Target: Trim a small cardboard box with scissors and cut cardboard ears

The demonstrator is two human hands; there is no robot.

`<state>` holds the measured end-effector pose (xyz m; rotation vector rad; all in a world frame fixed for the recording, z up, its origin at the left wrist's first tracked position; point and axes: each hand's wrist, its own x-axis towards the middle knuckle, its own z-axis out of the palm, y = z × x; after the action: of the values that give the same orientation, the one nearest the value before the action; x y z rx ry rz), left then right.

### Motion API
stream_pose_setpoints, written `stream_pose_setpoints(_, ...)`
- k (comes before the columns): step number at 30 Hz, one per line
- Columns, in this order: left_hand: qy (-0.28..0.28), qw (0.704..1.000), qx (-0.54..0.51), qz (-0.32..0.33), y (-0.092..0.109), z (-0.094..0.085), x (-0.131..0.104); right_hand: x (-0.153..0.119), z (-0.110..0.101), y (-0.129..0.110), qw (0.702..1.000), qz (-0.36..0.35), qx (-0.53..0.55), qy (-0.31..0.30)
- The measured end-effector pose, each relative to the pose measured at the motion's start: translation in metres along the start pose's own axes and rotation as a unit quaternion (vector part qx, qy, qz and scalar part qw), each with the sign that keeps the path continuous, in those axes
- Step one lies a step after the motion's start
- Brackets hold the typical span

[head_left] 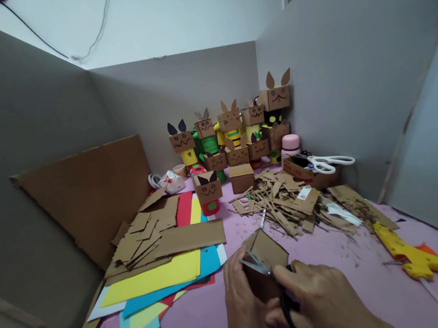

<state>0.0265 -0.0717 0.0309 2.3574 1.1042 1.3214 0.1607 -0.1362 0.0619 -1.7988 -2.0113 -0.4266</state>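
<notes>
Near the front edge, my left hand (242,299) is wrapped round the left side of a small open cardboard box (271,247). My right hand (318,295) grips black-handled scissors (288,308). Their metal blades are parted and lie at the box's near opening, close to my left fingers. Part of the box is hidden behind both hands. Beyond it stands a small figure with a cardboard head (208,189), dark ears and a red base. Beside that figure sits a plain closed cardboard box (242,178).
Cardboard sheets (191,236) and coloured paper (154,278) lie left. Cardboard scraps (282,198) are piled right of centre, near white-handled scissors (329,162) and a pink bottle (291,144). A yellow glue gun (429,261) lies right. Several animal figures (229,121) stand behind.
</notes>
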Motion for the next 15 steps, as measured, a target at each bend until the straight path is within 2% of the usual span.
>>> stream_pose_setpoints(5,0.003,1.0,0.023,0.01,0.0006,-0.0003,-0.0029,-0.0019,0.0,0.0028,0.999,-0.019,-0.012,0.022)
stream_pose_setpoints(11,0.002,1.0,-0.012,0.003,-0.0044,0.0027,-0.0033,0.0007,0.0036,0.0037,0.996,-0.049,-0.009,0.075)
stream_pose_setpoints(13,0.002,1.0,-0.026,-0.014,-0.0054,0.0024,-0.0017,0.0031,0.0033,0.0041,0.996,-0.037,0.02,0.082)
stream_pose_setpoints(15,0.011,0.998,-0.045,-0.05,-0.0059,0.0017,-0.0001,0.0056,0.0022,0.0065,0.992,-0.008,0.094,0.082)
